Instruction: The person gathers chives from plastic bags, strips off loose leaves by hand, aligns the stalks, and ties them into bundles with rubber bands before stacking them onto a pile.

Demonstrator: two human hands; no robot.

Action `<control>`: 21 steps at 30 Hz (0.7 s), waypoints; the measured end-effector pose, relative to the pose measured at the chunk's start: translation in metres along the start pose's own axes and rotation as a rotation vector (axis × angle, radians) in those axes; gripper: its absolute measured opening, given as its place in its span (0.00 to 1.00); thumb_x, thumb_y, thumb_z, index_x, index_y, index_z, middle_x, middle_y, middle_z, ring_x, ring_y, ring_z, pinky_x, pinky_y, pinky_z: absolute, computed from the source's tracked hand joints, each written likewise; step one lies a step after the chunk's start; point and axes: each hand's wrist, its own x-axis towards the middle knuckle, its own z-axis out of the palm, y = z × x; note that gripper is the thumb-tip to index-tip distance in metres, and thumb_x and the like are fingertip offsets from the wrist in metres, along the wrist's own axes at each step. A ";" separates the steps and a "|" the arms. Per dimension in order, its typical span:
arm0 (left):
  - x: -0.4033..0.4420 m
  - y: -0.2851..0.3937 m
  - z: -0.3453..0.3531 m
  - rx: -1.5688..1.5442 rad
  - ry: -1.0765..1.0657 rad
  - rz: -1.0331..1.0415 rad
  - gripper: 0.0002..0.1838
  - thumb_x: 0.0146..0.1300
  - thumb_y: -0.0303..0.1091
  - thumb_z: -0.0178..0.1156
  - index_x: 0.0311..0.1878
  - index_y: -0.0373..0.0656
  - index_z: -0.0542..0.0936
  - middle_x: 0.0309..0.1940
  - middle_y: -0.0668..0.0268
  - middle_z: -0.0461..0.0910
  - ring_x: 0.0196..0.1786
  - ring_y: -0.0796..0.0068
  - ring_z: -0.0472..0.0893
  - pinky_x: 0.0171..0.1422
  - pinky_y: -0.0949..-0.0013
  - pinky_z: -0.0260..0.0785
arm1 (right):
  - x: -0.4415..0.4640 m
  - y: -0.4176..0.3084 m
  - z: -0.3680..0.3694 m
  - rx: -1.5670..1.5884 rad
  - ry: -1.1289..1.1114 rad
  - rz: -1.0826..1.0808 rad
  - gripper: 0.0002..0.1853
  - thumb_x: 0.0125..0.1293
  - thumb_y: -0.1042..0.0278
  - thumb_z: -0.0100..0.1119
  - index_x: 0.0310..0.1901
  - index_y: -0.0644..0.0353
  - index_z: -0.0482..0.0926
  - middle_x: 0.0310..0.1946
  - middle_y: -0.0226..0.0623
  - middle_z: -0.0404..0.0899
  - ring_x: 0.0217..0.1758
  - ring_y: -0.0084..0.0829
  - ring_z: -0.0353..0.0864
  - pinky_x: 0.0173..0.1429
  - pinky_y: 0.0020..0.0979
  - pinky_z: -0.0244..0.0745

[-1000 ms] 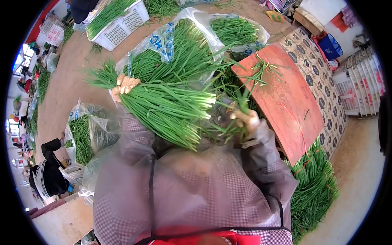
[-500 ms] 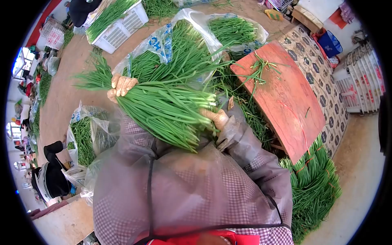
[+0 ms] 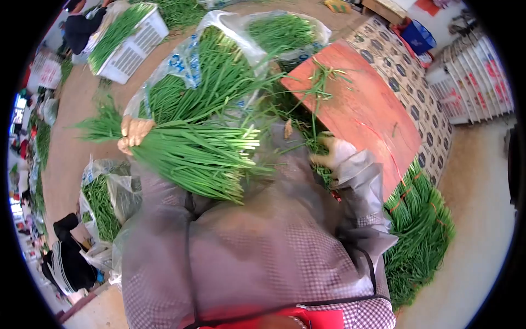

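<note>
My left hand (image 3: 136,133), in a pale glove, is wrapped round the leafy end of a bunch of garlic chives (image 3: 200,159). The pale stem ends fan out to the right in front of my apron. Blurred by motion, my right hand (image 3: 329,152) is apart from the bunch, beside the near left edge of a red board (image 3: 372,118). Its fingers are too smeared to read. Loose stalks (image 3: 315,140) hang around it. Behind the bunch, an open plastic bag (image 3: 189,60) holds more garlic chives (image 3: 211,82).
Tied bundles of garlic chives (image 3: 419,241) lie below the board at right. A second bag of greens (image 3: 101,205) stands at left. A white crate (image 3: 134,55) and a person (image 3: 82,30) are at the back left. Stacked white crates (image 3: 468,82) stand at far right.
My right hand has let go of the stem ends and moved right, toward the board. My left hand still holds the bunch. The whole view has shifted slightly.
</note>
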 end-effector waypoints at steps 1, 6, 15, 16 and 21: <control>0.000 -0.002 0.003 -0.005 0.020 -0.011 0.08 0.53 0.27 0.54 0.37 0.43 0.69 0.24 0.73 0.74 0.31 0.81 0.74 0.47 0.73 0.64 | 0.000 -0.008 0.000 0.520 0.100 0.163 0.14 0.58 0.62 0.67 0.35 0.67 0.81 0.27 0.38 0.81 0.29 0.29 0.79 0.34 0.30 0.72; 0.003 -0.006 0.007 0.009 0.003 -0.035 0.08 0.52 0.26 0.53 0.38 0.43 0.69 0.23 0.73 0.74 0.30 0.81 0.74 0.46 0.74 0.64 | 0.003 -0.046 -0.018 1.262 0.172 0.161 0.15 0.62 0.63 0.64 0.22 0.63 0.79 0.15 0.33 0.77 0.14 0.19 0.67 0.20 0.21 0.59; 0.003 -0.012 0.013 0.006 0.054 -0.026 0.07 0.53 0.25 0.54 0.36 0.43 0.68 0.22 0.73 0.72 0.26 0.81 0.73 0.45 0.74 0.65 | 0.012 -0.077 -0.032 1.661 0.196 -0.513 0.14 0.70 0.64 0.49 0.46 0.66 0.77 0.13 0.31 0.67 0.15 0.22 0.62 0.25 0.28 0.59; 0.004 -0.011 0.012 0.007 0.054 -0.024 0.07 0.53 0.25 0.54 0.36 0.43 0.68 0.22 0.73 0.72 0.26 0.81 0.73 0.45 0.74 0.65 | 0.012 -0.077 -0.034 1.657 0.199 -0.516 0.14 0.70 0.64 0.49 0.46 0.66 0.77 0.13 0.31 0.67 0.15 0.22 0.62 0.25 0.28 0.59; 0.002 -0.014 0.015 -0.001 0.083 -0.011 0.08 0.53 0.25 0.54 0.36 0.43 0.69 0.22 0.73 0.72 0.25 0.81 0.72 0.45 0.74 0.65 | 0.013 -0.081 -0.037 1.755 0.178 -0.597 0.18 0.70 0.63 0.48 0.55 0.64 0.74 0.14 0.28 0.64 0.15 0.20 0.56 0.26 0.29 0.57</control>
